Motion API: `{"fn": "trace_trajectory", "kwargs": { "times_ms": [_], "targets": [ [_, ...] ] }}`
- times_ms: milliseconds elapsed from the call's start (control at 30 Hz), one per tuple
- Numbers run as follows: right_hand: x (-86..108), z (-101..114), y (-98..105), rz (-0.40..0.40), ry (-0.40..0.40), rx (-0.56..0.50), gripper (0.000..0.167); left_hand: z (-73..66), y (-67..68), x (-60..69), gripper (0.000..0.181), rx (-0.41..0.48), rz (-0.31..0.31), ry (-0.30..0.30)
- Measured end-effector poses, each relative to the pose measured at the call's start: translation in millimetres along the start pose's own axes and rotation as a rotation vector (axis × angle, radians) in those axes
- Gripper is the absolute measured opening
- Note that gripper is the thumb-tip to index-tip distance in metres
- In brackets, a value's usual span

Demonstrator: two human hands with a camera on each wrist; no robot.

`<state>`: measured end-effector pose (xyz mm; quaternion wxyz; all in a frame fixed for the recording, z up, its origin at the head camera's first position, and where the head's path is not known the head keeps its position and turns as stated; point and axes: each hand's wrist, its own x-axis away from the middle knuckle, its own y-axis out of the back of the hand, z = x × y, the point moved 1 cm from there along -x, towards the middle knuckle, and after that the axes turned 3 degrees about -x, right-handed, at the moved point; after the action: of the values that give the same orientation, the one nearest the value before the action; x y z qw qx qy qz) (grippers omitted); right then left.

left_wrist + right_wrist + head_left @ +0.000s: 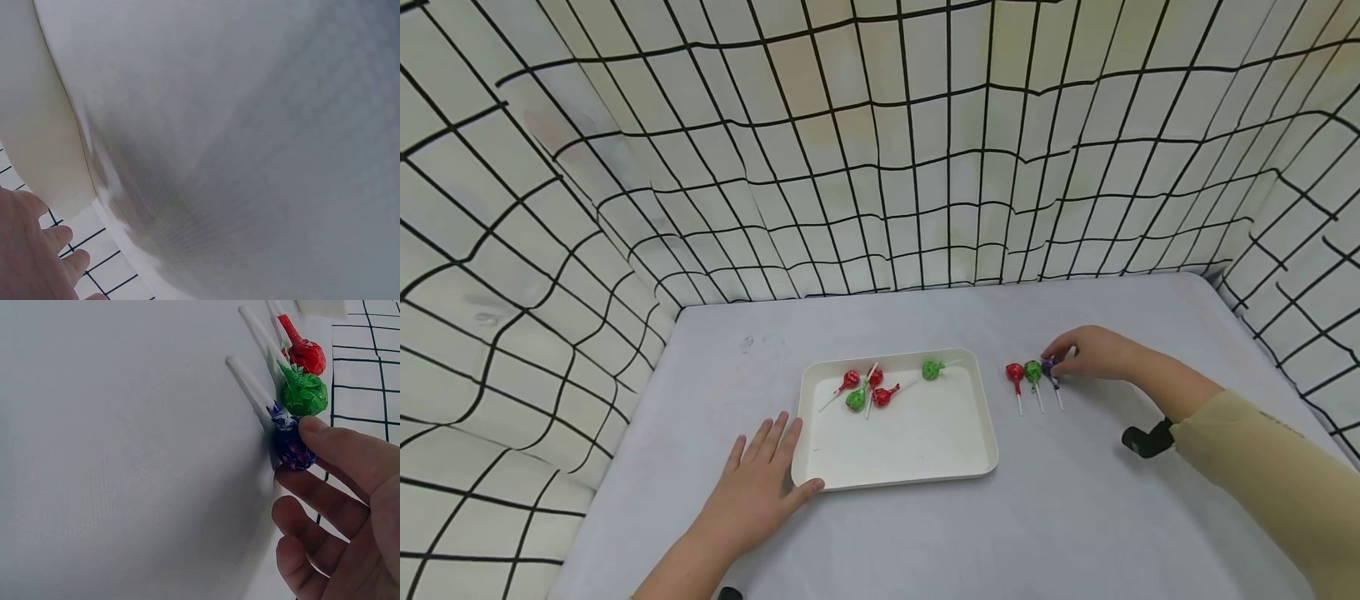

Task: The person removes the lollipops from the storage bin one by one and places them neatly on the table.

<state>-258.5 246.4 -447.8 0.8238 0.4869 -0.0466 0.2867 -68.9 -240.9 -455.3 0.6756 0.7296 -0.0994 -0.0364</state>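
Note:
The right hand [1093, 352] pinches the head of a purple lollipop [294, 447] between thumb and forefinger, its stick pointing toward the near side. Beside it lie a green lollipop [1033, 367] and a red lollipop [1015, 372], side by side on the table, right of the white tray [895, 458]. The left hand [752, 492] rests at the tray's left near corner with fingers spread and straight, the thumb on the rim. Inside the tray, several red and green lollipops [856, 400] lie in a cluster, with another green lollipop [932, 369] near the back right.
A pale cloth-covered table [1045, 517] lies under everything. White walls with a black grid [925, 183] rise behind and at both sides. A black object [1147, 440] is at the right wrist, and part of a dark object [730, 593] shows at the bottom edge.

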Motion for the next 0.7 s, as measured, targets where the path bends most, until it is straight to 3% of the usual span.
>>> {"fn": "trace_trajectory", "kwargs": {
  "times_ms": [267,700],
  "targets": [
    [0.5,-3,2,-0.013,0.024,-0.003,0.041,0.4,-0.4,-0.2,0.094,0.006,0.002,-0.002],
    [9.9,7,14,-0.043,0.039,-0.028,0.042,0.9,-1.0,-0.2,0.094,-0.002,0.007,-0.001]
  ]
}}
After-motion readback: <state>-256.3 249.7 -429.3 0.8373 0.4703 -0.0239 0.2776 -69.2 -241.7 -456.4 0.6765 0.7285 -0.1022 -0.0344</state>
